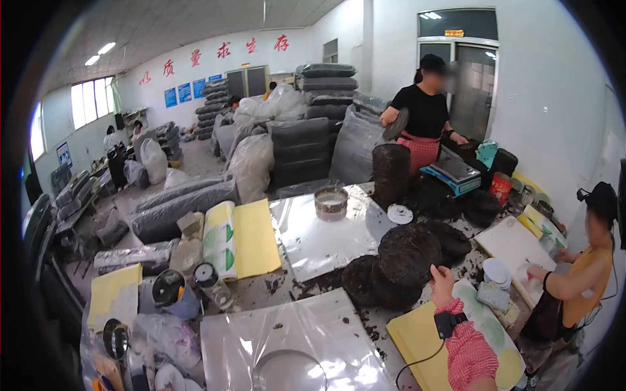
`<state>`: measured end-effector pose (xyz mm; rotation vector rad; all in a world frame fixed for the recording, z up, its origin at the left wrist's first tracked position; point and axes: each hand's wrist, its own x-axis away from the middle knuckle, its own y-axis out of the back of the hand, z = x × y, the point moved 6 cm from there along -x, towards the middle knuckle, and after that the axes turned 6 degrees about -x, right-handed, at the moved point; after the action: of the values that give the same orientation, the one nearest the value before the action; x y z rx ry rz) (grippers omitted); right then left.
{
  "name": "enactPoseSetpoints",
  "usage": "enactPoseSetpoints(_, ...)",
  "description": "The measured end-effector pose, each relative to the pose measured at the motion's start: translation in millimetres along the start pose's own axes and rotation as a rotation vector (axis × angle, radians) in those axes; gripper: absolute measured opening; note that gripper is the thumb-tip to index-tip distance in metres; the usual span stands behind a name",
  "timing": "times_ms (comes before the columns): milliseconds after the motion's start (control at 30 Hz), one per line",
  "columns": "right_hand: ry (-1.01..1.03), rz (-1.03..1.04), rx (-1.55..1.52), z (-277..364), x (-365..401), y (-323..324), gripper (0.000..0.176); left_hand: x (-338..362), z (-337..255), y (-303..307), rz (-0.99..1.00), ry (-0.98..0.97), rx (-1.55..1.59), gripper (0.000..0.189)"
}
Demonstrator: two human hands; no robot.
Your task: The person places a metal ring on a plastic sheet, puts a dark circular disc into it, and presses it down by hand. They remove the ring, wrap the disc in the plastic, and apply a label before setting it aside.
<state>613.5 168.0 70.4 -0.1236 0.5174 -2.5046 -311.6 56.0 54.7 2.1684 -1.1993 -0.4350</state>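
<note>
My right hand (441, 284), in a pink checked sleeve with a black band (450, 322) at the wrist, is raised over the near right of the table. Its fingers are loosely bent and apart with nothing seen between them, the fingertips close by the edge of a dark, fibrous round cake (407, 257). That cake leans on more dark cakes, one (360, 280) to its left. Below the hand lie yellow sheets (417, 335). Nearer me, a clear sheet (261, 332) covers a pale board with a ring (290, 371) on it. My left hand is out of view.
Another clear-covered board (306, 251) holds a metal ring (330, 203). A person (427, 107) across the table holds a dark round cake by a blue scale (454, 173); another person (587, 274) works at right. Jars, a grey cup (176, 296) and crumbs surround the boards.
</note>
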Motion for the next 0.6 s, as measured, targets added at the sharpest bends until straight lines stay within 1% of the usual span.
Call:
enactPoseSetpoints(33, -0.028, 0.041, -0.013, 10.5, 25.8, -10.8, 0.026, 23.5, -46.5, -4.0, -0.081, -0.239, -0.076, 0.026)
enactPoseSetpoints(67, -0.078, 0.084, -0.048, 20.9, 54.9, -22.0, 0.026, 63.9, -122.8, -15.4, -0.152, -0.48, -0.166, 0.024)
enactPoseSetpoints(100, -0.122, 0.119, -0.067, 21.0, 79.1, -28.8, 0.026, 104.7, -192.7, -31.6, -0.116, -0.676, -0.124, 0.022)
enactPoseSetpoints(133, -0.164, 0.162, -0.083, 18.9, 102.8, -35.9, 0.026, 135.1, -228.5, -55.7, 0.001, -0.817, -0.103, 0.022)
enactPoseSetpoints(167, -0.227, 0.193, -0.091, 18.1, 134.0, -46.0, 0.025, 158.0, -259.1, -83.7, 0.173, -0.975, -0.141, 0.025)
enactPoseSetpoints(200, -0.276, 0.227, -0.106, 16.8, 161.1, -60.3, 0.024, 171.5, -258.9, -124.7, 0.322, -0.914, -0.146, 0.026)
enactPoseSetpoints(233, -0.314, 0.337, -0.114, 7.5, 185.0, -69.5, 0.022, 178.5, -238.8, -165.5, 0.408, -0.955, -0.107, 0.026)
enactPoseSetpoints(267, -0.36, 0.341, 0.069, 1.6, 210.3, -70.3, 0.023, 184.2, -225.2, -193.1, 0.506, -0.893, -0.196, 0.028)
enactPoseSetpoints(300, -0.424, 0.453, -0.092, -9.5, 235.4, -84.5, 0.026, 189.0, -217.9, -199.9, 0.439, -0.986, -0.165, 0.029)
enactPoseSetpoints(333, -0.447, 0.472, 0.049, -12.6, 258.9, -87.1, 0.029, 186.3, -222.9, -192.9, 0.426, -0.988, -0.168, 0.029)
enactPoseSetpoints(367, -0.582, 0.403, 0.022, -17.3, 282.6, -89.0, 0.032, 188.6, -234.0, -173.5, 0.406, -1.055, -0.062, 0.029)
enactPoseSetpoints(400, -0.611, 0.463, 0.062, -22.1, 302.1, -93.4, 0.035, 192.6, -243.2, -152.8, 0.393, -1.115, 0.046, 0.03)
enactPoseSetpoints(433, -0.641, 0.523, 0.109, -29.2, 319.7, -96.2, 0.038, 193.8, -249.9, -132.0, 0.384, -1.205, 0.046, 0.04)
enactPoseSetpoints(467, -0.652, 0.541, 0.112, -36.3, 335.0, -96.8, 0.042, 187.7, -255.0, -131.9, 0.394, -1.196, 0.043, 0.04)
enactPoseSetpoints(500, -0.662, 0.605, 0.193, -40.2, 348.6, -99.6, 0.045, 173.6, -255.6, -138.0, 0.364, -1.058, -0.029, 0.048)
enactPoseSetpoints(533, -0.663, 0.677, 0.275, -40.3, 356.8, -103.6, 0.049, 159.2, -250.5, -145.8, 0.323, -0.921, -0.095, 0.056)
enactPoseSetpoints(567, -0.652, 0.689, 0.279, -31.0, 356.7, -105.8, 0.049, 147.8, -223.4, -169.4, 0.398, -0.817, -0.244, 0.075)
enactPoseSetpoints(600, -0.305, 0.841, 0.571, -7.2, 350.4, -116.3, 0.064, 142.0, -228.4, -167.3, 0.376, -0.828, -0.233, 0.075)
